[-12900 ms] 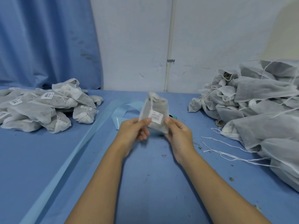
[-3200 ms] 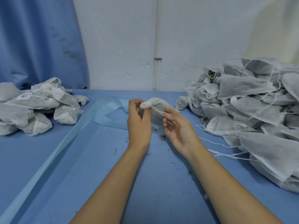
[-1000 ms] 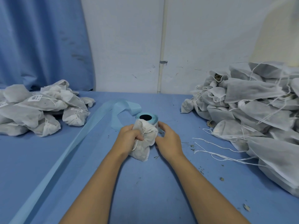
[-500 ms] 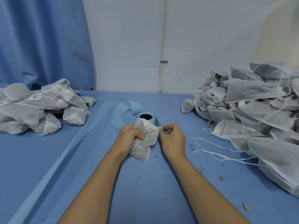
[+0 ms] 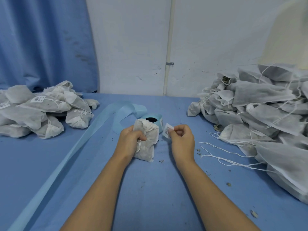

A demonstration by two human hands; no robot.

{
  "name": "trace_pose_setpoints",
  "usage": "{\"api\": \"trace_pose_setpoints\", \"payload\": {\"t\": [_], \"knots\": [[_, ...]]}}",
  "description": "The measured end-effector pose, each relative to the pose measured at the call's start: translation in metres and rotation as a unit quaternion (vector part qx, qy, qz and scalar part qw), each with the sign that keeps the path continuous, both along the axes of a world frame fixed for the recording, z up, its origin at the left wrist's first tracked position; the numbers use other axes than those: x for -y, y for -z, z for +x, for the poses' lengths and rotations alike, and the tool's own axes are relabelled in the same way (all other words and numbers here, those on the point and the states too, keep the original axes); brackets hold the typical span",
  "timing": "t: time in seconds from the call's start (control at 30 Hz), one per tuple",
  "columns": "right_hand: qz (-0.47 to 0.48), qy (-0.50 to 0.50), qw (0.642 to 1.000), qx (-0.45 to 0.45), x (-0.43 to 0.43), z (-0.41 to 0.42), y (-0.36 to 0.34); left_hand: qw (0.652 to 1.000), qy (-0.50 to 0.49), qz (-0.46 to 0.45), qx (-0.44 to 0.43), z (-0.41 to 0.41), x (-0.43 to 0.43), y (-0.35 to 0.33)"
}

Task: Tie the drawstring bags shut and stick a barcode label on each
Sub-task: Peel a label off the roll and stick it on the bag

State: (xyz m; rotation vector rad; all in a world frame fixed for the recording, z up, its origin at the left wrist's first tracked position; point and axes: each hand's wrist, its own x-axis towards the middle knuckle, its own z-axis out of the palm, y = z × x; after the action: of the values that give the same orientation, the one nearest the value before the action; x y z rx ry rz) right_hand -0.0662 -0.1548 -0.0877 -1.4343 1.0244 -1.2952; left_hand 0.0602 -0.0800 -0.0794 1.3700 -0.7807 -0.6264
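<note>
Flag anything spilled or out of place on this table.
Dried plant crumbs lie scattered on the blue table, apparently spilled filling. One untied bag atop the right pile gapes open, showing its contents. Loose drawstrings trail across the table.

Blue-covered table (image 5: 41,164); scuffed white wall (image 5: 133,47) behind, vertical pipe (image 5: 168,47); blue curtain (image 5: 41,39) at left.

Barcode label (image 5: 167,131), pinched in the right hand (image 5: 182,140), centre: black bars with a row of tiny print, too small to read.
Top label (image 5: 38,99) on the left pile (image 5: 25,115): bars and one line of print, not legible.
Edge label (image 5: 3,105), far left: only partly seen, not legible.
Front label (image 5: 80,111), same pile: faint print, not legible.
Readable words or numbers: none.
</note>
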Motion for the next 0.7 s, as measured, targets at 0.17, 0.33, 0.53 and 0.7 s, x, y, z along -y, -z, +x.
{"api": "trace_pose_setpoints", "payload": {"t": [0.17,0.33,0.53,0.7], "knots": [[0.109,-0.088,0.976,0.166,0.0,-0.004,-0.011,0.997,-0.034,-0.065,-0.037,-0.001,0.0,-0.001],[0.169,-0.172,0.941,0.237,-0.001,-0.008,-0.017,0.992,-0.047,-0.099,-0.069,-0.004,0.001,-0.005],[0.123,-0.247,0.943,0.188,-0.007,-0.005,-0.022,0.987,-0.032,-0.126,-0.09,-0.01,0.004,-0.011],[0.072,-0.264,0.952,0.135,-0.01,-0.002,-0.024,0.99,-0.035,-0.115,-0.075,-0.01,0.004,-0.013]]}}
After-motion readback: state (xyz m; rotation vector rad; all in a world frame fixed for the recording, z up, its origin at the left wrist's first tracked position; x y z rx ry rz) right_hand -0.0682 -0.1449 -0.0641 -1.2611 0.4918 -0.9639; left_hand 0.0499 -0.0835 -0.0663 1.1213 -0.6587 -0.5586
